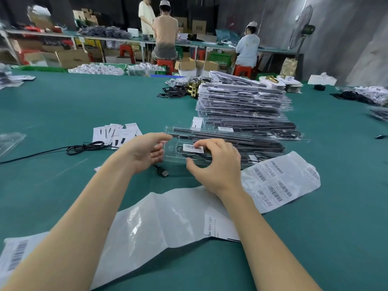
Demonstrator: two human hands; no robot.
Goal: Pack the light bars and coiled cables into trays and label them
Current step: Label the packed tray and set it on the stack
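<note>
A clear plastic tray (212, 134) lies on the green table in front of me, with black light bars (210, 131) and a coiled cable inside. A white barcode label (192, 148) sits on its near left part. My right hand (214, 164) curves over the tray, fingertips on the label's right end. My left hand (144, 152) hovers at the tray's left end, fingers spread, holding nothing. A label backing sheet (279, 183) with several barcode labels lies to the right of my right wrist.
Behind the tray rises a tall stack of packed trays (243, 99). Printed cards (117, 134) and a loose black cable (84, 148) lie to the left, a USB plug (163, 172) below my left hand. An empty backing sheet (159, 223) lies under my forearms. People work at far benches.
</note>
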